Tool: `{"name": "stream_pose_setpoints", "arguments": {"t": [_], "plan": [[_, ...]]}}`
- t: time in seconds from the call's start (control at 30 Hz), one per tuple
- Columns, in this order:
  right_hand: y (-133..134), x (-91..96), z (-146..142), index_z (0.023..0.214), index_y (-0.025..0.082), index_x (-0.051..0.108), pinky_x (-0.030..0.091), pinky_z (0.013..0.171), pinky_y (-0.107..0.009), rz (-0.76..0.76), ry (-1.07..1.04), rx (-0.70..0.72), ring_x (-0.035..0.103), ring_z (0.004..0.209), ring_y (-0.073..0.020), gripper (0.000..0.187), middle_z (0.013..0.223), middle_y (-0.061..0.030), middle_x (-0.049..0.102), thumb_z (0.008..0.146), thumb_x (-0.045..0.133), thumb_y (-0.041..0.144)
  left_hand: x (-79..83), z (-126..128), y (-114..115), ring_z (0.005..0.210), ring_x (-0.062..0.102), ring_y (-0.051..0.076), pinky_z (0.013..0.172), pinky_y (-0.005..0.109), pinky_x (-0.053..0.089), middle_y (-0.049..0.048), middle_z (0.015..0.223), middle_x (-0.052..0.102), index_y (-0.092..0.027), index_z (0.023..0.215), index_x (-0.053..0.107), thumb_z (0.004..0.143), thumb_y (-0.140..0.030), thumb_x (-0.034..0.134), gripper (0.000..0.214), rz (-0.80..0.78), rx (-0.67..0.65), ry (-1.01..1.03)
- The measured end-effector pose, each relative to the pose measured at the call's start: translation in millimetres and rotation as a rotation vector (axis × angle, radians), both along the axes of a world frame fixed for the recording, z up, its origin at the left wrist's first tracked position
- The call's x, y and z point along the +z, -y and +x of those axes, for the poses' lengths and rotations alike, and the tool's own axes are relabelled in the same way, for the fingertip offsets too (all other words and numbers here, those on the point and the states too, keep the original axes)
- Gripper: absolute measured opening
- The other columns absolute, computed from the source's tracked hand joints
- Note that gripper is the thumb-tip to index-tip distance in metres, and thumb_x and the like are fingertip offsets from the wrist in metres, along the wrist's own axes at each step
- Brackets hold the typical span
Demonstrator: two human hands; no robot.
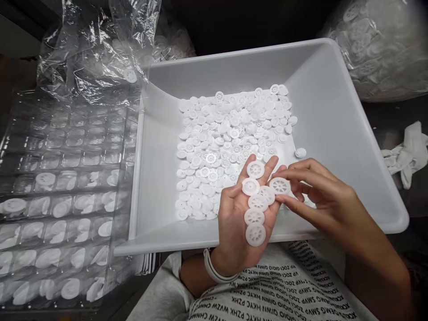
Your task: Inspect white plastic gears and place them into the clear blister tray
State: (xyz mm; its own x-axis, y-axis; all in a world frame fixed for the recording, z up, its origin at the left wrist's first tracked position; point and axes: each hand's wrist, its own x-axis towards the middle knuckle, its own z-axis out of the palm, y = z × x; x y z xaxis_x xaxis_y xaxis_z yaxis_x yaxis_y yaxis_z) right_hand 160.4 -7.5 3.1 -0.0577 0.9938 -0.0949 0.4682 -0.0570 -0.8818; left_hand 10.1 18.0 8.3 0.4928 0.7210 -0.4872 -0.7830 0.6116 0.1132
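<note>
My left hand (pixel 234 223) is turned palm up over the near side of a grey-white plastic tub (pixel 327 120). Several small white spoked plastic wheels (pixel 256 234) lie on its palm and fingers, partly overlapping. My right hand (pixel 326 200) comes in from the right, with thumb and fingers pinching one white spoked wheel (pixel 281 185) by its right edge, beside the left fingers. Beneath both hands, a loose layer of similar white discs (pixel 234 120) covers much of the tub's floor. One single disc (pixel 300 153) rests near the tub's right wall.
To the left, stacked clear plastic trays (pixel 76 138) have pockets, many holding white discs. Clear bags (pixel 96 49) with white parts stand behind them. Another full bag (pixel 384 53) is at the back right, above a crumpled white cloth or glove (pixel 409 151).
</note>
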Motion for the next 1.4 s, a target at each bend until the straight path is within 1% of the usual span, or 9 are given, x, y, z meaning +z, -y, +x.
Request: {"name": "stream_pose_setpoints", "arguments": {"t": [0.17, 0.3, 0.4, 0.57, 0.67, 0.77, 0.93, 1.13, 1.4], "plan": [[-9, -5.7, 5, 0.111, 0.033, 0.064, 0.045, 0.066, -0.025, 0.064, -0.014, -0.128, 0.051, 0.081, -0.0121, 0.028, 0.102, -0.0009, 0.054, 0.083, 0.068, 0.037, -0.7, 3, 1, 0.127, 0.052, 0.02, 0.104, 0.033, 0.042, 0.0101, 0.131, 0.06, -0.021, 0.145, 0.033, 0.092, -0.029, 0.035, 0.053, -0.018, 0.015, 0.04], [-10, -7.7, 4, 0.12, 0.033, 0.061, 0.045, 0.076, -0.026, 0.131, 0.195, -0.069, 0.051, 0.087, -0.0124, 0.033, 0.111, -0.0022, 0.05, 0.087, 0.063, 0.038, 0.7, 6, 1, 0.129, 0.049, 0.022, 0.109, 0.036, 0.038, 0.0085, 0.126, 0.063, -0.02, 0.146, 0.032, 0.091, -0.03, 0.037, 0.055, -0.051, 0.008, 0.031], [-4, -5.2, 3, 0.127, 0.033, 0.055, 0.045, 0.078, -0.029, 0.108, 0.186, -0.071, 0.05, 0.085, -0.014, 0.04, 0.118, -0.004, 0.049, 0.089, 0.06, 0.039, 1.1, 5, 1, 0.13, 0.048, 0.023, 0.11, 0.038, 0.037, 0.0081, 0.132, 0.059, -0.021, 0.147, 0.029, 0.092, -0.029, 0.036, 0.056, -0.061, 0.009, 0.026], [15, 5.7, -5, 0.112, 0.032, 0.06, 0.045, 0.078, -0.031, 0.126, 0.156, -0.187, 0.048, 0.09, -0.0164, 0.03, 0.117, -0.0041, 0.046, 0.083, 0.068, 0.036, -0.5, 1, 2, 0.13, 0.049, 0.021, 0.112, 0.037, 0.034, 0.0059, 0.137, 0.056, -0.025, 0.148, 0.027, 0.093, -0.028, 0.032, 0.055, -0.038, -0.014, 0.018], [21, 8.5, -15, 0.103, 0.031, 0.063, 0.046, 0.064, -0.025, 0.097, 0.229, -0.17, 0.048, 0.102, -0.0197, 0.02, 0.114, -0.0052, 0.046, 0.084, 0.065, 0.037, -1.7, 1, 2, 0.13, 0.048, 0.02, 0.113, 0.037, 0.032, 0.0032, 0.137, 0.056, -0.027, 0.146, 0.032, 0.093, -0.029, 0.032, 0.053, -0.018, -0.024, 0.016], [20, 6.4, -22, 0.096, 0.03, 0.063, 0.041, 0.05, -0.021, 0.057, 0.233, -0.181, 0.049, 0.102, -0.0199, 0.011, 0.114, -0.0058, 0.047, 0.086, 0.062, 0.036, -2.2, 2, 2, 0.131, 0.048, 0.021, 0.113, 0.038, 0.032, 0.003, 0.138, 0.055, -0.027, 0.145, 0.033, 0.093, -0.032, 0.034, 0.053, -0.011, -0.019, 0.021], [15, 3.3, -18, 0.089, 0.027, 0.062, 0.046, 0.06, -0.023, 0.046, 0.218, -0.213, 0.05, 0.087, -0.0139, 0.007, 0.111, -0.0028, 0.049, 0.087, 0.06, 0.034, -1.5, 2, 2, 0.131, 0.048, 0.021, 0.112, 0.038, 0.034, 0.0029, 0.137, 0.056, -0.027, 0.146, 0.033, 0.094, -0.031, 0.035, 0.052, -0.016, -0.008, 0.025], [15, 9.4, -10, 0.094, 0.032, 0.066, 0.04, 0.043, -0.014, 0.021, 0.302, -0.199, 0.051, 0.089, -0.013, 0.011, 0.116, 0.0003, 0.051, 0.086, 0.062, 0.039, -1.2, 1, 2, 0.131, 0.047, 0.022, 0.11, 0.038, 0.038, 0.004, 0.138, 0.055, -0.026, 0.146, 0.032, 0.094, -0.03, 0.034, 0.052, -0.015, 0.004, 0.025], [19, 11.5, -11, 0.097, 0.029, 0.065, 0.044, 0.062, -0.024, 0.085, 0.292, -0.28, 0.048, 0.073, -0.01, 0.013, 0.117, 0.0003, 0.054, 0.085, 0.064, 0.033, 0.3, 1, 2, 0.133, 0.045, 0.021, 0.109, 0.037, 0.038, 0.0048, 0.141, 0.052, -0.026, 0.148, 0.027, 0.094, -0.03, 0.033, 0.054, -0.052, -0.006, 0.006]]}}
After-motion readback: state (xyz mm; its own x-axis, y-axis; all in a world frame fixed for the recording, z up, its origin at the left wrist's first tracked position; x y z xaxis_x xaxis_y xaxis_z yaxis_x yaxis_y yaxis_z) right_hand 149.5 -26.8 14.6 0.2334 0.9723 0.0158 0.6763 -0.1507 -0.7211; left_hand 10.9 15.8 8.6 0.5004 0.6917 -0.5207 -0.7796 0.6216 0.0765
